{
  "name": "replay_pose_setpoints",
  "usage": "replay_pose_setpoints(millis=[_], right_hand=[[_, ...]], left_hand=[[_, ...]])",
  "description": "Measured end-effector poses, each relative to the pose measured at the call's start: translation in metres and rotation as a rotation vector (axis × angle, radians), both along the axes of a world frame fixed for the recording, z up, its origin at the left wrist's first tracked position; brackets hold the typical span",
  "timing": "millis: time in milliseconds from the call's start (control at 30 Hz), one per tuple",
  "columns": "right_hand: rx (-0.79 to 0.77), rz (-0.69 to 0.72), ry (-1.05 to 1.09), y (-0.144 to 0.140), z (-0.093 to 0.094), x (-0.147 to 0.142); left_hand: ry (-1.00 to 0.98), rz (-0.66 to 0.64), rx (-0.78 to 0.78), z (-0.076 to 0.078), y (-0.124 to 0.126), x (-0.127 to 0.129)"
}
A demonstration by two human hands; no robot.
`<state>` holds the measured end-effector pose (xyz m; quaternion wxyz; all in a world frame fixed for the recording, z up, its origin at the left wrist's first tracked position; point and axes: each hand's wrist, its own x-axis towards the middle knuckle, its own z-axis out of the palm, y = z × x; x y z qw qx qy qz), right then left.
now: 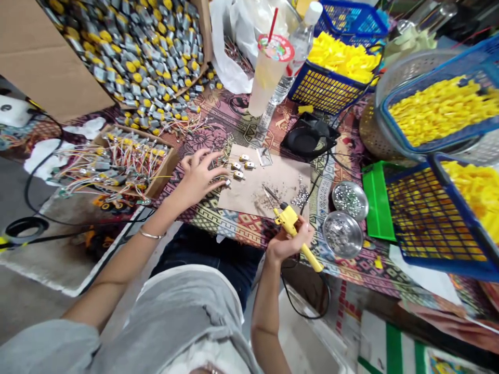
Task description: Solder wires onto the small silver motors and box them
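The right hand (292, 239) was closed round a slim plastic tool (289, 218), seemingly so its tip cleared the flat brown card (237, 196). Shiny round dishes (356, 239) sat within its reach. The left hand (199, 175), fingers spread and curved, gripped nothing visible beside small boxy motors (239, 176) on the card. Beyond stood a latticed basket (317, 85).

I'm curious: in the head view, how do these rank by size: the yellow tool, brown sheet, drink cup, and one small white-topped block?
By area covered, largest first:
1. Brown sheet
2. Drink cup
3. Yellow tool, partly hidden by the right hand
4. Small white-topped block
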<state>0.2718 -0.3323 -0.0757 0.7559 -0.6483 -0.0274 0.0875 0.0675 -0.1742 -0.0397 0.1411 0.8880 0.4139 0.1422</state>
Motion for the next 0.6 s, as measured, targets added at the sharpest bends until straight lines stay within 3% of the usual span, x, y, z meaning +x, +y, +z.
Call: replay_pose_setpoints(millis=[133,333,400,500,600], right_hand=[[0.046,-0.055,-0.012,0.002,-0.001,-0.001],[0.089,-0.101,-0.016,0.005,-0.003,-0.003],[0.101,-0.103,-0.033,0.005,-0.003,-0.003],[0.078,-0.1,-0.051,0.006,-0.004,-0.003],[0.058,-0.112,-0.061,0.006,-0.005,-0.002]], left_hand=[[0.039,-0.105,-0.014,0.002,0.013,-0.001],[0.032,-0.088,-0.042,-0.001,0.013,-0.003],[-0.118,0.009,-0.048,0.002,0.004,-0.008],[-0.538,0.196,-0.079,0.011,-0.012,-0.019],[-0.961,0.29,0.08,0.033,-0.027,-0.028]])
